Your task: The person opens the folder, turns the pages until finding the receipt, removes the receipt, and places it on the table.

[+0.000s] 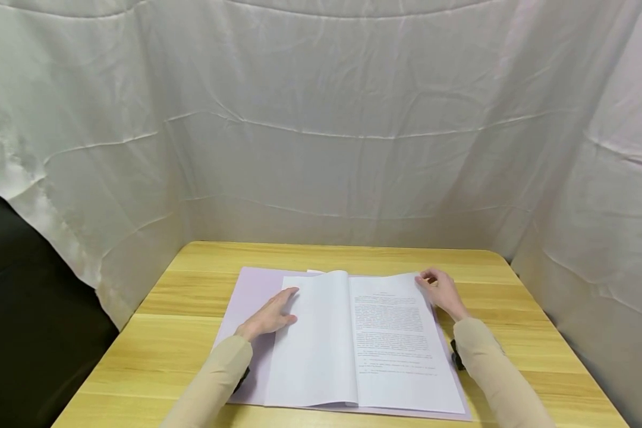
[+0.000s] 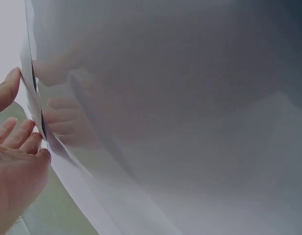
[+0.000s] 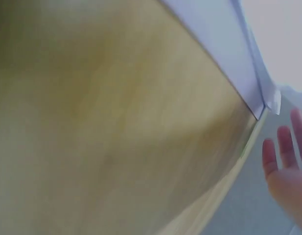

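Observation:
A lavender folder (image 1: pixel 255 285) lies open on the table with white pages in it. On the left is a blank white page (image 1: pixel 312 351), raised in a soft curve along the middle fold. The right side shows a printed page (image 1: pixel 393 333). My left hand (image 1: pixel 270 315) lies at the blank page's left edge, fingers extended and thumb spread. In the left wrist view, its fingers (image 2: pixel 24 134) meet the edge of a glossy page, which mirrors them. With thumb and index finger, my right hand (image 1: pixel 443 291) pinches the printed page's top right corner. Its other fingers (image 3: pixel 284 147) stand extended.
The folder lies near the front of a wooden table (image 1: pixel 155 321). Grey-white curtains (image 1: pixel 374 160) hang behind and on both sides. A dark surface (image 1: pixel 27 321) shows at the far left. A white paper edge (image 1: pixel 314 271) peeks out at the folder's top.

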### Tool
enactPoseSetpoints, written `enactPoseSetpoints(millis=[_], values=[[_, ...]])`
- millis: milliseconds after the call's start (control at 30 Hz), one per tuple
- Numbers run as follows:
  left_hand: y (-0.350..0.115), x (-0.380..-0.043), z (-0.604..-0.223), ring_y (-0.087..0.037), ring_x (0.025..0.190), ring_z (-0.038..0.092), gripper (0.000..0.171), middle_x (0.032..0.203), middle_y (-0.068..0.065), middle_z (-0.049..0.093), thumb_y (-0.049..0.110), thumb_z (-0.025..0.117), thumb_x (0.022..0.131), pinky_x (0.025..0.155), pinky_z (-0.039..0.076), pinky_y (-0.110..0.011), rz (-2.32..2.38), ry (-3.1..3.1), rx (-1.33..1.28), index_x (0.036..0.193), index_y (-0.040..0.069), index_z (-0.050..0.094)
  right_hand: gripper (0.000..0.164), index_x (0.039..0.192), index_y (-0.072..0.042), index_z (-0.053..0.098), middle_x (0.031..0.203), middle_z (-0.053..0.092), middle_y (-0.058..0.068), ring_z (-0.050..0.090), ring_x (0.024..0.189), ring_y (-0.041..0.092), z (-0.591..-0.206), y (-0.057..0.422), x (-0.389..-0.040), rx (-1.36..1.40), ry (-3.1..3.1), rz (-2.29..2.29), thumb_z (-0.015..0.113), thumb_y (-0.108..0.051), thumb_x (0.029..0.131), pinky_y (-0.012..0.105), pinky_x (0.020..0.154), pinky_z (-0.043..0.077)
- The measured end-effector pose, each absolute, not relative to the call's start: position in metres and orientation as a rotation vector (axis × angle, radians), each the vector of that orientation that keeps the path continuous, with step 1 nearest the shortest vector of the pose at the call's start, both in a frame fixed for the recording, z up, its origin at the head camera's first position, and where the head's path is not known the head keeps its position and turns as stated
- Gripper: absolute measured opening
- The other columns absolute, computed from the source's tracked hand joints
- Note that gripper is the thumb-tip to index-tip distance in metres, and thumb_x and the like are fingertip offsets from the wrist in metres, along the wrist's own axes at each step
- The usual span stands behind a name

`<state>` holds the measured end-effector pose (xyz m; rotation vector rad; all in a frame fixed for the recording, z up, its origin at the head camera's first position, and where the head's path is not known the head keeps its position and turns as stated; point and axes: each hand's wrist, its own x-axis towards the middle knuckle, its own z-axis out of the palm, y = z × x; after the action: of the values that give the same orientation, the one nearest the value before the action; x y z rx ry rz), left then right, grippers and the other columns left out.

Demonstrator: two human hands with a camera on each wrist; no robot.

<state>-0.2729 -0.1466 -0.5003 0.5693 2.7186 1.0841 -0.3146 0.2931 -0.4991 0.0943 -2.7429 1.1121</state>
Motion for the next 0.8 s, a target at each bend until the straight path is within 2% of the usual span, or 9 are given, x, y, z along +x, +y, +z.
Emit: enactPoseSetpoints(millis=[167,233,333,433,600,800], values=[[-0.148,-0.271,-0.5,-0.044,0.15,0.03,0.068,0.159,-0.025,0.036,0.009,0.067,0.095,0.125,0.023,-0.059,1.102,2.708,0.581,0.153,-0.002,0.034,0.046,0.132,0.007,0.055,0.127,0.064,0.031,0.063,0.114,0.041,-0.498,0.296,-0.309,0.188,-2.792,1.305,0.062,-0.025,0.101,0.042,0.092,0.051],[-0.148,-0.271,-0.498,-0.045,0.15,0.029,0.068,0.16,-0.026,0.034,0.011,0.067,0.095,0.124,0.022,-0.061,1.117,2.697,0.584,0.153,-0.002,0.033,0.054,0.141,0.007,0.047,0.132,0.061,0.033,0.065,0.115,0.04,-0.497,0.297,-0.306,0.221,-2.816,1.384,0.063,-0.026,0.1,0.039,0.091,0.053],[-0.149,-0.269,-0.495,-0.047,0.15,0.027,0.068,0.16,-0.027,0.033,0.013,0.066,0.096,0.124,0.021,-0.062,1.131,2.685,0.581,0.153,-0.002,0.032,0.063,0.149,0.005,0.037,0.134,0.059,0.034,0.069,0.107,0.035,-0.495,0.298,-0.301,0.255,-2.824,1.54,0.063,-0.025,0.1,0.032,0.082,0.056],[-0.149,-0.269,-0.494,-0.048,0.15,0.026,0.068,0.16,-0.028,0.033,0.014,0.066,0.096,0.124,0.021,-0.063,1.135,2.689,0.58,0.153,-0.003,0.032,0.069,0.154,0.003,0.03,0.135,0.058,0.035,0.071,0.101,0.028,-0.493,0.299,-0.297,0.285,-2.812,1.661,0.064,-0.024,0.1,0.029,0.075,0.058],[-0.151,-0.267,-0.494,-0.048,0.152,0.022,0.072,0.161,-0.029,0.029,0.017,0.067,0.096,0.125,0.018,-0.063,1.148,2.684,0.564,0.154,-0.004,0.03,0.075,0.159,-0.003,0.02,0.132,0.06,0.036,0.073,0.096,0.026,-0.489,0.3,-0.29,0.314,-2.803,1.852,0.063,-0.022,0.1,0.036,0.074,0.062],[-0.151,-0.265,-0.494,-0.049,0.153,0.016,0.077,0.162,-0.032,0.024,0.021,0.069,0.095,0.126,0.011,-0.063,1.162,2.684,0.544,0.154,-0.006,0.027,0.08,0.162,-0.011,0.01,0.123,0.065,0.029,0.074,0.09,0.025,-0.485,0.299,-0.279,0.32,-2.796,2.012,0.061,-0.025,0.102,0.042,0.073,0.064]])
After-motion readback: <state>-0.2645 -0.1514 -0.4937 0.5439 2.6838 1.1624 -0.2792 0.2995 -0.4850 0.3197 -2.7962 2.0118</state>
